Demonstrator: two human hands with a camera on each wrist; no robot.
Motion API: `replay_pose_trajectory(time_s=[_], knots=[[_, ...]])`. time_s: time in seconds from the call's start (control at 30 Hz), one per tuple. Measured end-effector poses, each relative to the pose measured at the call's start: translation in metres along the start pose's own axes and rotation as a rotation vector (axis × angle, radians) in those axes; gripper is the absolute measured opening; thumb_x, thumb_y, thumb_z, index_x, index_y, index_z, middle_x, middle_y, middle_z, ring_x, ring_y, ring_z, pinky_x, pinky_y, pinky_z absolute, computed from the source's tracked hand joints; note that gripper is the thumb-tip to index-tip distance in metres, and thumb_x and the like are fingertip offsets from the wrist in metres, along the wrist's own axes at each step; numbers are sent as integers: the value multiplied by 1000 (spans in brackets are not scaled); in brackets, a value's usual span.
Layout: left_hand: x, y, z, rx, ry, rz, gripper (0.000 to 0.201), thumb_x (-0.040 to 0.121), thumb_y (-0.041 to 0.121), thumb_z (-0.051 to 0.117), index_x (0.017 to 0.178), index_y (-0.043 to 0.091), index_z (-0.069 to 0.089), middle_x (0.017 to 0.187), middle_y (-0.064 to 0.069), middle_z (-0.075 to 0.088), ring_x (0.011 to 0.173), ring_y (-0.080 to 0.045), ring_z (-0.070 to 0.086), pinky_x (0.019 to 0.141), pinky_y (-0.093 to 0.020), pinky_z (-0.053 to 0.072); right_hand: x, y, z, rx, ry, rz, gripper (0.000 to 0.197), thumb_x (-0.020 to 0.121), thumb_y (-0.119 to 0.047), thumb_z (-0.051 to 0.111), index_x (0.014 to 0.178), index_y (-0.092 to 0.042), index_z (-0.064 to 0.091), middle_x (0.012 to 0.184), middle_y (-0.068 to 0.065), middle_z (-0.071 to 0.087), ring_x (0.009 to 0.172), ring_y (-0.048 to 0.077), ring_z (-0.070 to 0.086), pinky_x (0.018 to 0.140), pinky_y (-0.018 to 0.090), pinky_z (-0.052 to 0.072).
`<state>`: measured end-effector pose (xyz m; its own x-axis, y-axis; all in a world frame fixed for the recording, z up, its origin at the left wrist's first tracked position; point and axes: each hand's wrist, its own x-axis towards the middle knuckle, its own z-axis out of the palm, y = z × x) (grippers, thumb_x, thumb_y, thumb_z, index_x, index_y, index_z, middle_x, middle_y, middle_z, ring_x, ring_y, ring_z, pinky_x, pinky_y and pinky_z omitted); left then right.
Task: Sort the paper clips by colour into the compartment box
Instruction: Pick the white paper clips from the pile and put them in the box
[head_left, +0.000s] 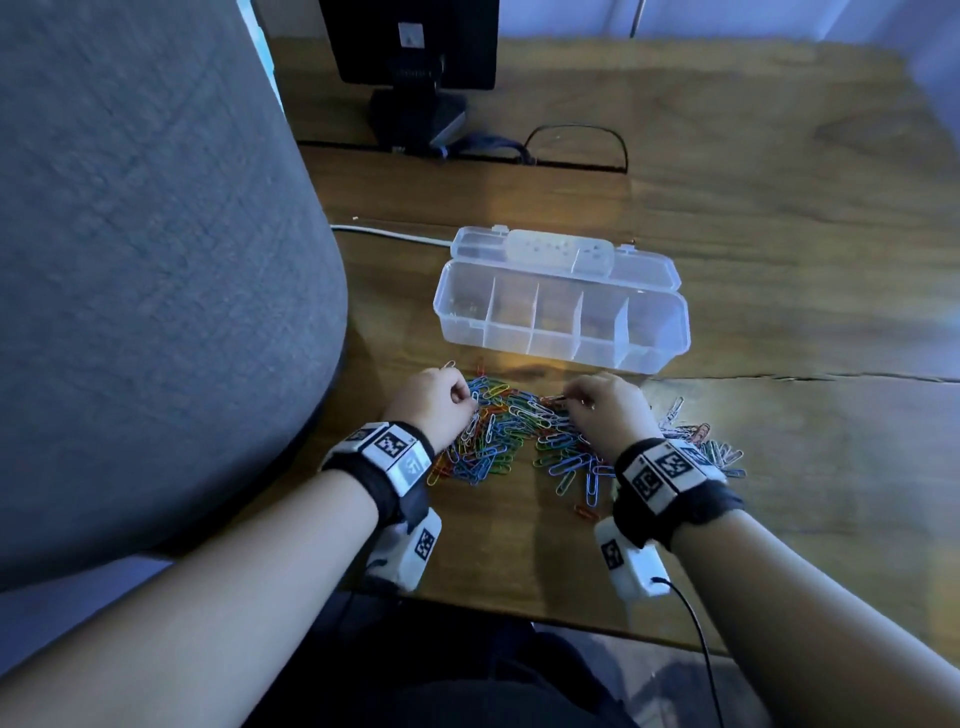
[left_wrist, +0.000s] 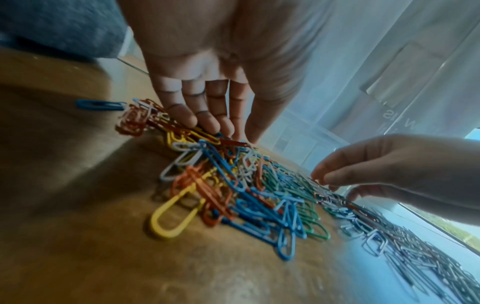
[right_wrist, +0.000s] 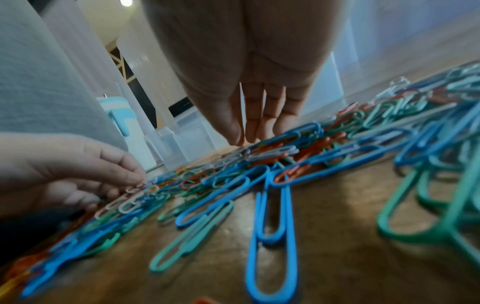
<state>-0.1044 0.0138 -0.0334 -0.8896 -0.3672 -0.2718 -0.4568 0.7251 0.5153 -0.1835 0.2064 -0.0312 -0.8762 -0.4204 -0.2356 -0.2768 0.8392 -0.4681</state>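
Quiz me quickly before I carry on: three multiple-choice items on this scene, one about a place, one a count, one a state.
1. Where is the clip pile relative to the box?
A. inside it
B. on the table, nearer the person
C. behind it

2. How many compartments does the box show?
A. two
B. five
C. nine

3. How is the box lid?
A. open, folded back
B. shut
C. removed, lying on the pile

Answers: 1 B, the head view shows the pile between box and wrists. 2 B, four dividers split the box. 3 A, the lid lies hinged back behind the empty compartments.
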Motion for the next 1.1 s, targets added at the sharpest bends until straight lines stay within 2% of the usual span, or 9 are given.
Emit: replay_pose_trajectory(time_s=[0.2, 0.33, 0.5, 0.6, 0.7, 0.8, 0.93, 1.03, 1.1], knots=[[16, 5, 0, 114, -70, 33, 11, 83, 30, 60, 74, 24, 59, 92, 3, 61, 81, -18, 56, 68, -29, 47, 13, -11, 1, -132, -17, 9, 20, 85, -12, 51, 97, -13, 66, 102, 10, 61, 100, 30, 54, 86, 36, 46], [19, 6, -5, 37, -59, 73, 9, 82, 22, 60, 74, 21, 65, 88, 3, 63, 79, -17, 59, 65, -28, 47, 19, -12, -3, -170, -73, 59, 26, 83, -4, 46, 101, -11, 62, 106, 12, 58, 103, 31, 53, 90, 39, 46], [10, 7, -21, -139, 29, 123, 10, 82, 22, 66, 74, 17, 67, 78, 7, 61, 75, -10, 54, 65, -23, 42, 17, -7, -9, -66, -58, 95, 15, 82, -5, 49, 88, -12, 62, 93, 10, 67, 91, 29, 60, 77, 32, 48], [5, 4, -26, -310, 28, 100, 7, 83, 15, 68, 77, 10, 69, 72, 2, 65, 67, -7, 57, 60, -13, 43, 14, 3, -18, 107, 15, 101, 9, 84, -7, 58, 88, -11, 65, 87, 7, 68, 83, 22, 60, 70, 23, 43], [3, 5, -24, -573, -31, -5, 5, 84, 6, 66, 79, 7, 67, 74, -5, 68, 61, -7, 63, 61, -14, 51, 8, 13, -22, 403, 55, 113, 12, 80, -8, 69, 87, -17, 65, 78, 1, 64, 66, 11, 54, 60, 16, 41], [2, 8, -19, -872, -109, -122, 12, 87, 2, 61, 78, 9, 61, 74, -8, 68, 56, -7, 66, 55, -16, 53, 1, 23, -22, 624, 29, 135, 16, 80, -2, 67, 89, -15, 69, 75, -1, 65, 62, 9, 54, 64, 22, 46], [-1, 5, -13, -927, -101, -176, 14, 84, 3, 64, 74, 11, 63, 73, -6, 67, 66, -12, 64, 64, -21, 53, -6, 27, -17, 799, 24, 166, 14, 83, -2, 64, 74, -13, 67, 68, 2, 59, 59, 12, 50, 57, 23, 44], [-5, 2, -10, -973, -98, -188, 14, 84, 2, 63, 74, 11, 62, 74, -7, 66, 68, -13, 61, 66, -21, 52, -10, 26, -17, 1088, 7, 226, 16, 87, 4, 56, 76, -6, 62, 68, 7, 61, 58, 14, 56, 53, 19, 49], [-7, 2, -10, -1024, -104, -197, 16, 88, 1, 58, 76, 11, 58, 77, -8, 66, 70, -14, 63, 66, -22, 52, -11, 27, -18, 1285, 10, 282, 17, 88, 9, 51, 80, -4, 59, 61, 4, 65, 53, 10, 61, 50, 17, 51]])
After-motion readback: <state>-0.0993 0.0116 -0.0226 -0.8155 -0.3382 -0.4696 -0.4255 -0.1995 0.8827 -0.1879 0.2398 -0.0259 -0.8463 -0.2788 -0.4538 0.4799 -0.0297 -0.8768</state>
